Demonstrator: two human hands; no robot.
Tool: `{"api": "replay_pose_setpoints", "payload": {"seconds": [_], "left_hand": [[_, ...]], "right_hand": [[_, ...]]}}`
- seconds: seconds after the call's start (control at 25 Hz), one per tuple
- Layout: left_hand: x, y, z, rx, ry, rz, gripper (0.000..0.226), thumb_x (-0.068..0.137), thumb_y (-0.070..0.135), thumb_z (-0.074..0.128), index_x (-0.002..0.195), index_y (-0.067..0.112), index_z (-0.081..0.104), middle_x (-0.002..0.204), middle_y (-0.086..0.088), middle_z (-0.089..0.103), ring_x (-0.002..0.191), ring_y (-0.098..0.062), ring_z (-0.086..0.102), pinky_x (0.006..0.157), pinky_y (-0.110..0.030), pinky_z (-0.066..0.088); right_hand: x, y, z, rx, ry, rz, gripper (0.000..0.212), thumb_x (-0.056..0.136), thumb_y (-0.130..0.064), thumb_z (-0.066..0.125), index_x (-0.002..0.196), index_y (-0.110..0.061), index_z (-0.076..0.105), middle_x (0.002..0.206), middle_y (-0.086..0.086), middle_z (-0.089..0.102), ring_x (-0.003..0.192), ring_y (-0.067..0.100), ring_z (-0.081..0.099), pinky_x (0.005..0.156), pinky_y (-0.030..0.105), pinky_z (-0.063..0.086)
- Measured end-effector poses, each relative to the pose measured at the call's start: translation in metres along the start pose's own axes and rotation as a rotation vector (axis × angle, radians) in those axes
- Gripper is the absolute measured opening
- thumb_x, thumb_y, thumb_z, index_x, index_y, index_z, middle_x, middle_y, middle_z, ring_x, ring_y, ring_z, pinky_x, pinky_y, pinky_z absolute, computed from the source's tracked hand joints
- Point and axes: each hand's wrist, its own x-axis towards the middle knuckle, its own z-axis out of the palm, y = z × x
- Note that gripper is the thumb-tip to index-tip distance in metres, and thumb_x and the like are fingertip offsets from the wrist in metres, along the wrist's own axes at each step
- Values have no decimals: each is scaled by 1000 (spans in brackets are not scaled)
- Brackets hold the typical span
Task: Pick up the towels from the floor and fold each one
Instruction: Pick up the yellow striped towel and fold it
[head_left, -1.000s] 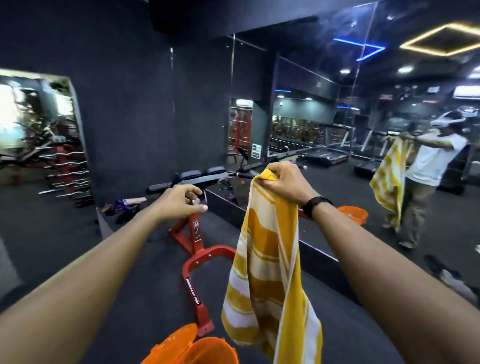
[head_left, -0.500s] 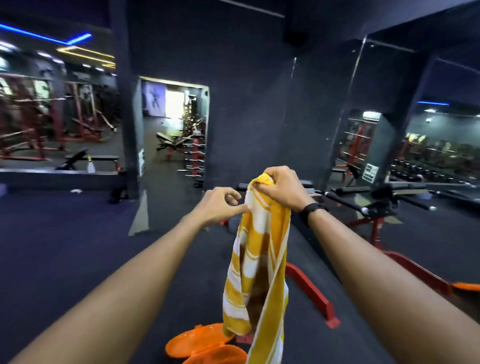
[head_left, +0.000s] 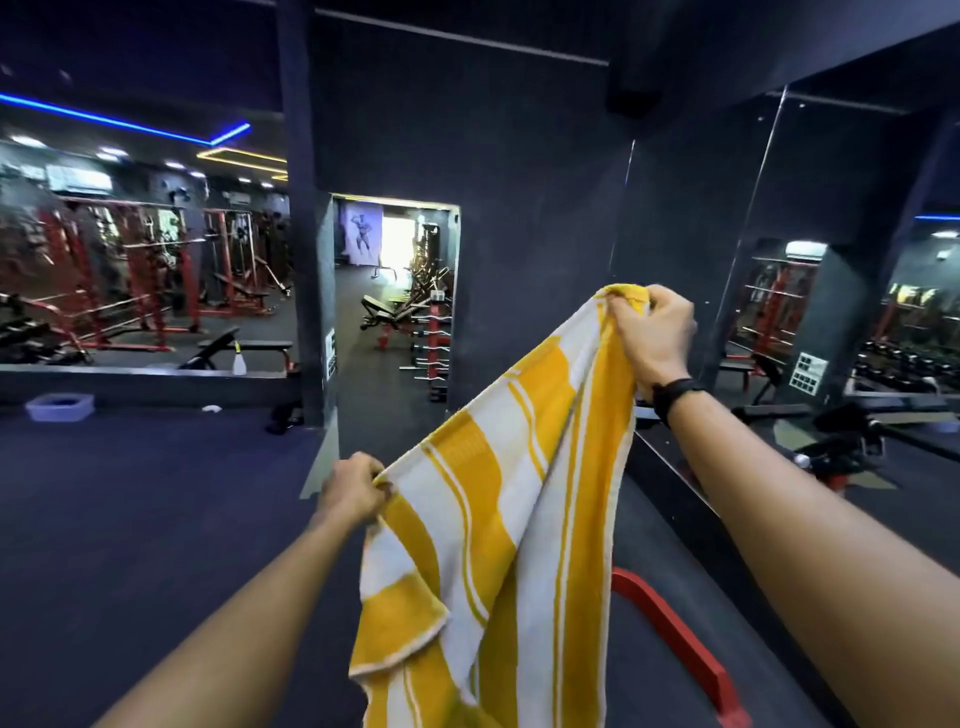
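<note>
**Striped towel held up between two hands**

A yellow-and-white striped towel (head_left: 498, 525) hangs in the air in front of the person, held clear of the dark floor (head_left: 130, 509) by both hands. The right hand (head_left: 652, 332) is raised high, its fingers (head_left: 626, 312) curled over and gripping the towel's top corner, which bunches into a small yellow fold above the knuckles. A black band (head_left: 675, 397) circles that wrist. The left hand (head_left: 353, 491) sits lower and to the left, its fingers closed in a pinch on the towel's upper edge at the other end. Between the two grips the top edge runs as a taut slope, rising from left to right. Below it the cloth falls in long folds, with one lower corner (head_left: 400, 634) turned back on itself, and the bottom runs out of view.

Beside the towel's right edge a red metal bar (head_left: 675, 639) lies low over the floor. Wall mirrors (head_left: 831, 260) on the right reflect racks and dumbbells. On the left, red weight racks (head_left: 140, 275) stand behind a bench (head_left: 234, 348), with a small white bottle (head_left: 239, 361) just beside it and a pale tub (head_left: 60, 406) on the floor. A lit doorway (head_left: 395, 291) opens in the dark wall straight ahead.
</note>
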Motion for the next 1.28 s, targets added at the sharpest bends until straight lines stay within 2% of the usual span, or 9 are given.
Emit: {"api": "replay_pose_setpoints", "payload": {"seconds": [0.16, 0.4, 0.52, 0.6, 0.72, 0.8, 0.92, 1.08, 1.28], "left_hand": [[26, -40, -31, -138, 79, -83, 24, 82, 31, 73, 66, 15, 67, 74, -10, 64, 81, -26, 59, 63, -30, 37], [15, -10, -78, -449, -504, 165, 53, 67, 64, 69, 56, 24, 36, 55, 5, 29, 49, -7, 23, 49, -28, 13], [8, 16, -76, -470, -580, 162, 53, 61, 66, 72, 58, 21, 46, 58, 0, 38, 52, -10, 33, 51, -29, 15], [6, 31, -71, -567, -576, 207, 53, 67, 59, 75, 76, 8, 62, 75, -13, 56, 69, -23, 50, 58, -32, 32], [1, 50, -69, -623, -579, 307, 51, 83, 39, 70, 98, -9, 63, 103, -31, 63, 94, -32, 57, 85, -47, 44], [-2, 55, -70, -619, -551, 319, 41, 87, 30, 67, 101, -8, 65, 103, -29, 65, 93, -29, 59, 84, -42, 46], [-2, 44, -70, -555, -404, 302, 20, 88, 17, 68, 94, -1, 70, 84, -9, 68, 77, -12, 63, 67, -24, 50], [3, 2, -68, -405, -251, 198, 30, 85, 19, 71, 61, 11, 56, 58, 2, 49, 54, -4, 44, 53, -24, 32], [8, 24, -50, -927, -63, -34, 21, 87, 20, 67, 90, -1, 68, 78, -12, 69, 67, -19, 64, 63, -26, 47]], "right_hand": [[13, 29, 8, -6, 80, 195, 34, 75, -27, 67, 73, 6, 59, 57, 3, 42, 65, 20, 41, 45, 18, 30], [-3, 34, 20, 290, -1153, 444, 67, 57, -43, 85, 105, 0, 67, 98, 16, 71, 85, 25, 69, 71, 33, 58], [-23, 21, 48, 334, -1230, 279, 56, 55, -51, 84, 86, -9, 68, 81, 9, 68, 73, 17, 65, 64, 27, 56], [-38, 16, 72, 260, -1193, 70, 46, 63, -39, 84, 94, -9, 67, 77, -1, 65, 71, 9, 60, 67, 23, 53], [-60, 10, 100, 79, -1393, -220, 44, 70, -32, 84, 110, -26, 65, 86, -13, 65, 80, 1, 58, 77, 22, 50], [-67, 13, 112, -5, -1509, -324, 24, 74, -33, 81, 93, -27, 67, 81, -13, 65, 75, 1, 57, 70, 20, 48], [-64, 22, 118, 30, -1515, -349, 20, 83, -26, 74, 70, -21, 60, 58, -15, 53, 57, 0, 45, 56, 17, 37], [-43, 41, 117, 110, -1375, -263, 27, 87, -26, 70, 80, -1, 62, 70, -1, 55, 68, 10, 49, 63, 26, 41], [-34, 55, 130, -43, -787, 60, 28, 74, -25, 79, 87, -14, 57, 78, -5, 54, 73, 11, 49, 69, 30, 43]]}}
